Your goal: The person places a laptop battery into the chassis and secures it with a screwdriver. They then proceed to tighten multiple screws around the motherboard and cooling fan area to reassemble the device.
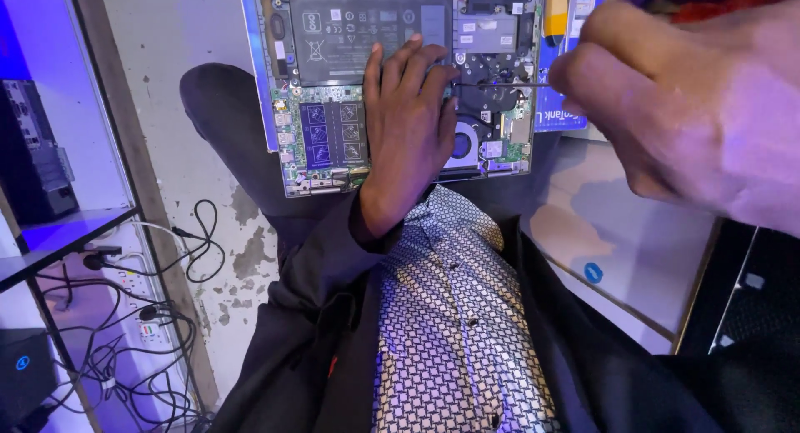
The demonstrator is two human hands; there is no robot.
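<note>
An opened laptop (333, 108) lies bottom-up on my lap, showing its black battery (350, 33), green memory boards and a fan (462, 141). My left hand (408, 125) rests flat on the middle of the laptop, fingers together and pointing away from me. My right hand (667, 108) is raised close to the camera at the right, blurred, with its fingers closed on a thin screwdriver (500, 85). The screwdriver's shaft runs level to the left, and its tip sits by the black part above the fan, just right of my left fingertips.
A shelf (67, 233) at the left holds a dark device, with a power strip (142, 316) and tangled cables (192, 241) below. A yellow-handled tool (556, 12) and a blue box (567, 108) lie beyond the laptop. A pale tabletop (625, 250) is at the right.
</note>
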